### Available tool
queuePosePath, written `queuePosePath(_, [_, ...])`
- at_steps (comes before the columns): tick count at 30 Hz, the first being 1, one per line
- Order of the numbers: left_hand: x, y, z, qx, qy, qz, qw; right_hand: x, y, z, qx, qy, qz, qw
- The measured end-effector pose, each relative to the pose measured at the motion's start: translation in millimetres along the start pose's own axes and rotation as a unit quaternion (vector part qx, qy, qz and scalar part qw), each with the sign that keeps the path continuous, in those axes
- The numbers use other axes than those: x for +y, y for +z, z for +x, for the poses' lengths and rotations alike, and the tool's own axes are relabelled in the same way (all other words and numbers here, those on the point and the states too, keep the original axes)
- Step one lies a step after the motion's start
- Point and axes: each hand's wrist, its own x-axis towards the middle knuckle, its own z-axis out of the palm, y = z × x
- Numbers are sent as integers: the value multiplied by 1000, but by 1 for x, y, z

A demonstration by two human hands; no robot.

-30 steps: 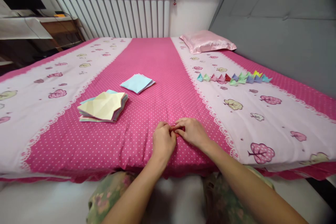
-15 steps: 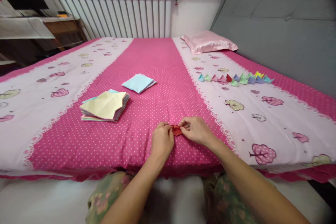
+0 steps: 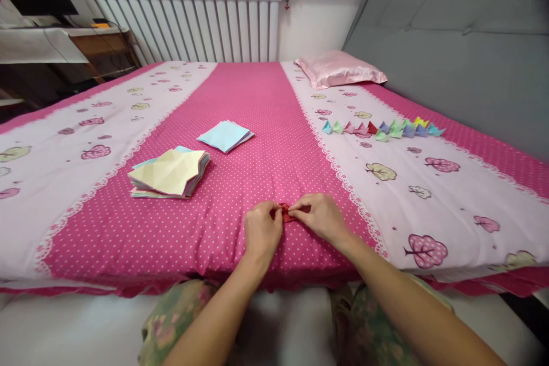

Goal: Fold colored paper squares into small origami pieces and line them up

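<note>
A small folded piece of red origami paper (image 3: 286, 213) lies on the pink dotted band of the bedspread, near the bed's front edge. My left hand (image 3: 262, 229) pinches its left side between thumb and fingers. From the right, my right hand (image 3: 321, 216) has its thumb and forefinger closed on the paper's other side. The fingertips cover part of the paper, so its exact folds are hard to make out.
Left of my hands sits a stack of square papers (image 3: 169, 174), cream on top. Behind it lies a smaller light-blue stack (image 3: 226, 136). Several small folded paper pieces (image 3: 381, 129) stand in rows at the right. A pink pillow (image 3: 338, 68) rests near the grey headboard (image 3: 454, 40).
My right thumb and forefinger have shifted left and inward over the red paper, and less of it shows now. The left hand keeps its pinch. The view has shifted slightly.
</note>
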Motion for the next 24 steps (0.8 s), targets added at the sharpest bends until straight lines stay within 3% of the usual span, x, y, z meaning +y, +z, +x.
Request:
queuePosePath(6, [3,-4,-2,-27,45,19,998,1,5,0,21,7,-8,1000])
queuePosePath(24, [0,-6,1,-82,45,77,993,3,14,5,-6,-39,-99,994])
